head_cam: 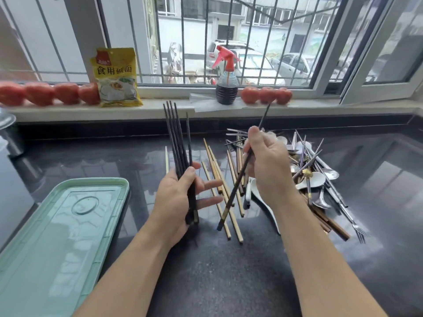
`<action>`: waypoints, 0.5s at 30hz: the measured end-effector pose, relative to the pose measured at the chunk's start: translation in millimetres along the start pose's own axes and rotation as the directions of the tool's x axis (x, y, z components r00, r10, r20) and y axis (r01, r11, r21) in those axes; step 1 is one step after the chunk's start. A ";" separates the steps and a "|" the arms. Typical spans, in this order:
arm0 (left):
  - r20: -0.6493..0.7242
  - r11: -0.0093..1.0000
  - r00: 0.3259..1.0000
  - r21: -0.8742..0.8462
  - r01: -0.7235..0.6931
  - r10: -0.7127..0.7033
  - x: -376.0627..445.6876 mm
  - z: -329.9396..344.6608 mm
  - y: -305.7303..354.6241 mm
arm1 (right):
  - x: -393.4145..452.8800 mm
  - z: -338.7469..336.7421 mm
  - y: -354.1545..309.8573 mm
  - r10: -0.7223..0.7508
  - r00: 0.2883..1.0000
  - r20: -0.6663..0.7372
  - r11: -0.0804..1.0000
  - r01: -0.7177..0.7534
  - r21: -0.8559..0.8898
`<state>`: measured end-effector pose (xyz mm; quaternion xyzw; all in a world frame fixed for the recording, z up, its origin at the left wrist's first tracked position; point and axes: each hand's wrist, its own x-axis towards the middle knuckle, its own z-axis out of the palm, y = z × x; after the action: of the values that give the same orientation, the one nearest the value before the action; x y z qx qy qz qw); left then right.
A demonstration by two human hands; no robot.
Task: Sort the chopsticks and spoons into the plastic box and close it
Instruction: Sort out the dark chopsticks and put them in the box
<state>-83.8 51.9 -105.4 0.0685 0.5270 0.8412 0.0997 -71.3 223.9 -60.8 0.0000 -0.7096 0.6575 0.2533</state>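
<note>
- Green box (57,236), lid on, lies nearest, at the left of the counter (206,282).
- Left hand (180,195) grips a bundle of black chopsticks (177,143), upright.
- Right hand (267,163) pinches one dark chopstick (235,186), tilted.
- Wooden chopsticks (219,184) lie between the hands; spoons (313,179) are heaped at right.
</note>
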 end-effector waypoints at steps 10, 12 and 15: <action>0.268 0.988 0.961 0.152 0.026 -0.067 -6.7 3.7 -12.6 | -12.8 38.8 17.2 -0.104 0.992 0.074 0.942 0.122 -0.312; 0.152 0.970 0.980 0.184 -0.156 0.129 -3.0 1.2 -9.5 | -13.4 39.9 21.2 -0.099 0.992 0.084 0.943 0.120 -0.311; -0.015 0.915 0.929 0.181 -0.362 0.370 1.0 -3.5 -3.7 | -14.6 42.2 28.1 -0.129 0.991 0.045 0.889 0.135 -0.437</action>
<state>-85.3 50.6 -110.2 0.1537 0.5788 0.7970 -0.0788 -83.0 183.4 -92.6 -0.0042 -0.8396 0.4621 0.2857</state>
